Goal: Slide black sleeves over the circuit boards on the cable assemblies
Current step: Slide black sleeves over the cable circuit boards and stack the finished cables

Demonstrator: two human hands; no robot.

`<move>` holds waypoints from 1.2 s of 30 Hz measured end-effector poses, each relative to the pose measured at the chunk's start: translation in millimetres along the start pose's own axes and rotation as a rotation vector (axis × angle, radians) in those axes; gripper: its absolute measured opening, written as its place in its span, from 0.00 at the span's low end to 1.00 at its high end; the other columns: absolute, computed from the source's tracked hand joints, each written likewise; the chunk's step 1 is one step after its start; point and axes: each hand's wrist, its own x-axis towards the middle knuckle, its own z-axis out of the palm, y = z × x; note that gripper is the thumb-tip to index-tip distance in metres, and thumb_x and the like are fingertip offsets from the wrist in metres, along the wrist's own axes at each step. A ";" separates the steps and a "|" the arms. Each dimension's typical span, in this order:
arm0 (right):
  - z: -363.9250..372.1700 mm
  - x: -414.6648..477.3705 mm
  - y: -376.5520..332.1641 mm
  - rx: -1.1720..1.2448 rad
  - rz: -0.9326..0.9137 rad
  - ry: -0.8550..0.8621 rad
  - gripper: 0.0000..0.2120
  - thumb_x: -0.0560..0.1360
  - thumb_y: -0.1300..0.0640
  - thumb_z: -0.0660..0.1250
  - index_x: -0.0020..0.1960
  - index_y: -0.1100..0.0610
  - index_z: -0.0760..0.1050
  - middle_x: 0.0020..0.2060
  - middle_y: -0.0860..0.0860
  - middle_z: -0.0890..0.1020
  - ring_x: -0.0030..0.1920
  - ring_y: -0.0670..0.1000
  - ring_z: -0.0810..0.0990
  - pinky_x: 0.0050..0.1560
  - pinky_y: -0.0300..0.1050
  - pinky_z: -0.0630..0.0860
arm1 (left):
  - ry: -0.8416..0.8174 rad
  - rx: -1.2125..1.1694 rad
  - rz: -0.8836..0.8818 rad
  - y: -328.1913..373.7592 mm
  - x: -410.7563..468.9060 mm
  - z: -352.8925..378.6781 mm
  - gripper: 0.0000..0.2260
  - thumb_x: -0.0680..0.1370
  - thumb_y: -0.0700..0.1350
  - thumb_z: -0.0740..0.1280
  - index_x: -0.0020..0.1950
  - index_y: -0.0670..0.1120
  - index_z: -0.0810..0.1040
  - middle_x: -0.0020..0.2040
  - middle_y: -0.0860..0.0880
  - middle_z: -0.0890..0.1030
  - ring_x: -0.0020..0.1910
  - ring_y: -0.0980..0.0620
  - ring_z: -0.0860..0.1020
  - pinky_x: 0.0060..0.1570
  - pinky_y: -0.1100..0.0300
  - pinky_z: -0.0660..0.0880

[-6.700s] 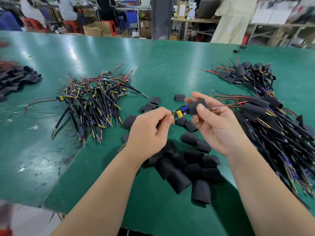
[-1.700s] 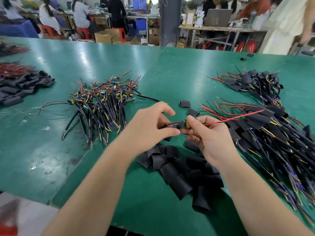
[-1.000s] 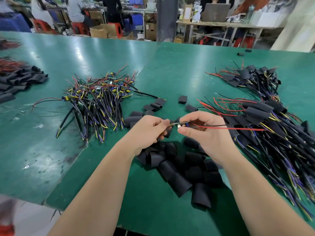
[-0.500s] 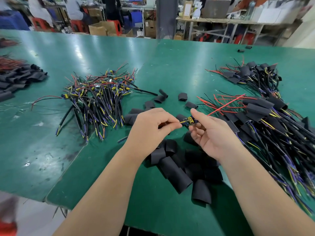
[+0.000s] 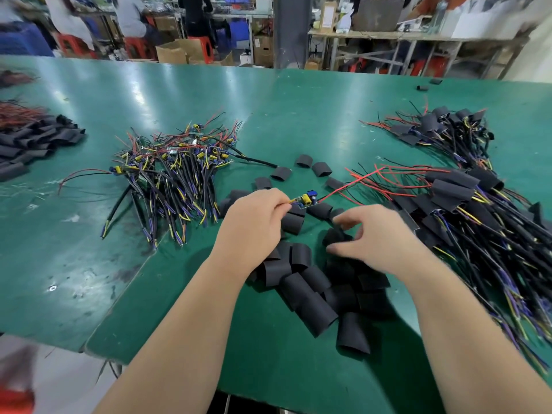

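Cable (image 5: 292, 201) pinched in left hand (image 5: 254, 228) beside its circuit board (image 5: 305, 201), markings too small to read; right hand (image 5: 370, 243) curls over black sleeves (image 5: 313, 297), grip unclear.

Table (image 5: 209, 94): green, glossy, with white glare patches and dark scuff marks near the front edge.
Loose sleeves (image 5: 313, 294): plain matt black.
Cable assembly (image 5: 307, 201) pinched in the left hand (image 5: 254, 228): yellow and blue parts on the board, a red lead on one side, yellow wire at the fingertips.
Unsleeved bundle (image 5: 173, 174): black cables mixed with red, yellow and purple wires.
Sleeved pile (image 5: 463, 198): black sleeves, red leads, yellow and purple strands.
Far-left heap (image 5: 30, 144): black sleeves, red wires.
Stools (image 5: 134, 46): red.
Cartons (image 5: 179, 53): brown.
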 end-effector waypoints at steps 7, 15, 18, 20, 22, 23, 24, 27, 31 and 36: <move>10.1 0.7 -4.7 0.071 -0.018 -0.007 0.19 0.66 0.52 0.77 0.55 0.49 0.79 0.39 0.41 0.77 0.35 0.38 0.71 0.37 0.28 0.64 | 0.046 -0.094 -0.046 -4.6 -2.6 2.3 0.04 0.77 0.37 0.66 0.45 0.42 0.80 0.37 0.51 0.81 0.38 0.56 0.74 0.43 0.64 0.70; -10.9 4.4 6.8 1.192 0.298 0.331 0.06 0.73 0.62 0.72 0.45 0.52 0.78 0.38 0.49 0.84 0.39 0.49 0.82 0.40 0.40 0.74 | 0.134 -0.173 -0.017 -8.2 -4.7 1.0 0.04 0.77 0.38 0.65 0.45 0.43 0.80 0.37 0.52 0.81 0.36 0.57 0.76 0.40 0.68 0.71; -18.0 7.6 13.6 1.680 0.368 0.454 0.02 0.77 0.59 0.67 0.48 0.58 0.76 0.37 0.51 0.85 0.46 0.50 0.84 0.40 0.38 0.77 | 0.132 -0.196 -0.012 -8.1 -4.6 1.8 0.04 0.77 0.39 0.65 0.45 0.44 0.80 0.37 0.53 0.81 0.35 0.62 0.75 0.37 0.73 0.69; -22.8 7.7 17.3 1.904 0.343 0.473 0.08 0.78 0.56 0.66 0.49 0.61 0.76 0.38 0.52 0.86 0.48 0.50 0.85 0.39 0.36 0.78 | 0.125 -0.200 -0.008 -8.7 -4.7 1.7 0.04 0.77 0.38 0.65 0.45 0.44 0.80 0.37 0.54 0.81 0.34 0.66 0.75 0.37 0.75 0.68; -26.9 6.8 20.1 2.008 0.328 0.471 0.10 0.77 0.54 0.66 0.49 0.62 0.75 0.39 0.53 0.86 0.45 0.50 0.85 0.39 0.35 0.78 | 0.119 -0.200 -0.001 -8.9 -4.9 1.5 0.04 0.77 0.37 0.66 0.45 0.44 0.79 0.36 0.55 0.80 0.33 0.66 0.75 0.37 0.75 0.68; -28.1 6.7 21.3 2.038 0.329 0.467 0.10 0.77 0.54 0.66 0.48 0.62 0.75 0.39 0.54 0.85 0.44 0.50 0.85 0.39 0.36 0.79 | 0.118 -0.200 0.002 -8.7 -5.0 1.4 0.04 0.77 0.37 0.66 0.45 0.44 0.79 0.36 0.55 0.80 0.33 0.66 0.75 0.37 0.75 0.68; -28.6 7.0 22.2 2.055 0.338 0.460 0.11 0.76 0.54 0.67 0.48 0.62 0.75 0.41 0.55 0.85 0.43 0.50 0.85 0.38 0.36 0.79 | 0.118 -0.200 0.005 -8.5 -5.2 1.4 0.04 0.77 0.38 0.65 0.45 0.44 0.79 0.36 0.56 0.80 0.33 0.66 0.75 0.37 0.75 0.69; -27.3 8.8 20.6 2.055 0.413 0.443 0.12 0.76 0.54 0.68 0.51 0.63 0.74 0.52 0.58 0.82 0.40 0.50 0.85 0.37 0.36 0.79 | 0.130 -0.204 0.012 -7.9 -5.8 1.4 0.04 0.76 0.38 0.65 0.46 0.44 0.80 0.36 0.58 0.79 0.33 0.66 0.75 0.37 0.75 0.69; -27.4 7.5 16.7 2.053 0.502 0.449 0.11 0.77 0.55 0.67 0.45 0.64 0.75 0.45 0.59 0.84 0.38 0.51 0.86 0.36 0.37 0.80 | 0.148 -0.225 0.007 -8.7 -5.6 1.8 0.05 0.76 0.37 0.65 0.46 0.45 0.80 0.37 0.62 0.78 0.34 0.66 0.76 0.37 0.75 0.69; -28.8 6.5 12.0 2.065 0.508 0.398 0.11 0.77 0.54 0.67 0.46 0.63 0.75 0.35 0.56 0.85 0.39 0.50 0.86 0.36 0.35 0.79 | 0.157 -0.218 0.009 -9.3 -6.1 2.9 0.06 0.76 0.37 0.65 0.46 0.46 0.80 0.34 0.63 0.77 0.33 0.66 0.76 0.37 0.75 0.69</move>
